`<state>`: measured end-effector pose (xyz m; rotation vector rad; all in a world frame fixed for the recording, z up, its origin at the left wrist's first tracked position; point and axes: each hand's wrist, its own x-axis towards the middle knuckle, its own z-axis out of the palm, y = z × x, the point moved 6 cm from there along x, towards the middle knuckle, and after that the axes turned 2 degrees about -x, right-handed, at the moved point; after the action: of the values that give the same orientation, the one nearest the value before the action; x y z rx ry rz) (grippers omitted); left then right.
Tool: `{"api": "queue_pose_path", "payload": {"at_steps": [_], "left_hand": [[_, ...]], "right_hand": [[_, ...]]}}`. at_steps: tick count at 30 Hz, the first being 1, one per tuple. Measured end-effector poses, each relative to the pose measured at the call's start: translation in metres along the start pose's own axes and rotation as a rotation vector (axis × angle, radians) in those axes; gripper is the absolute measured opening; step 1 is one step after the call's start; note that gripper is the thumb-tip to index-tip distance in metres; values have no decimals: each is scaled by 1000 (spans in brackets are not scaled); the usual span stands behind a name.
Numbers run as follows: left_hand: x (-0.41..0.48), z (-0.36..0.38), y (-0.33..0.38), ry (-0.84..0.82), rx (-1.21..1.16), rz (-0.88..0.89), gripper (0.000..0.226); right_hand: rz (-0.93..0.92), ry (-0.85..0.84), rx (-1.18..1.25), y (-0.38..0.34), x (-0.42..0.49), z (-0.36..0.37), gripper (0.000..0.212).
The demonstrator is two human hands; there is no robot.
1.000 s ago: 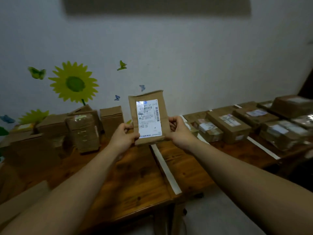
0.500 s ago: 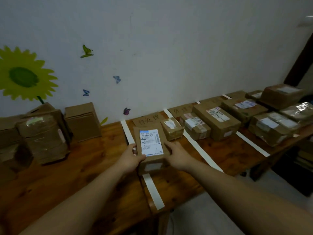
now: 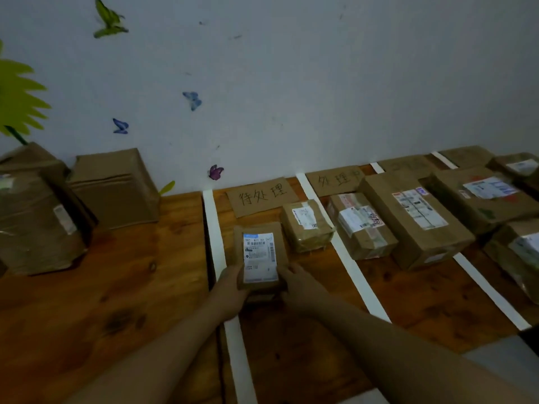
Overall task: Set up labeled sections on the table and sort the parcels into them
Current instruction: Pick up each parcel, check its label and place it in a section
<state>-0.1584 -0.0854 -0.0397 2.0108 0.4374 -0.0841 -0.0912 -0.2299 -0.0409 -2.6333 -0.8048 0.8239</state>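
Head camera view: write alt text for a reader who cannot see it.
The left hand and right hand grip a small labelled parcel by its near end in the leftmost taped section of the table, before a handwritten cardboard sign and beside another parcel. More boxes fill sections to the right.

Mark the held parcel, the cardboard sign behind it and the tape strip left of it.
held parcel [image 3: 259,258]: head view, on its white label.
cardboard sign [image 3: 262,197]: head view, on its handwriting.
tape strip [image 3: 214,228]: head view, on the stretch beside the parcel.
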Motion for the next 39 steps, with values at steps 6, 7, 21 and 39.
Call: {"api": "queue_pose_path", "payload": {"at_steps": [6,7,21,39], "left_hand": [[38,-5,3,80,143,-53,45],[42,-6,5,79,154,-59,45],[-38,-203,3,390,330,-316,72],[-104,-396,-28,345,417,-162,74]], "right_hand": [[-54,-106,-149,10,56,-20,78],[-66,-129,-165,9,61,-24,78],[-423,60,-259,-166,72,-84,47],[-280,141,-196,-367,55,-59,69]]}}
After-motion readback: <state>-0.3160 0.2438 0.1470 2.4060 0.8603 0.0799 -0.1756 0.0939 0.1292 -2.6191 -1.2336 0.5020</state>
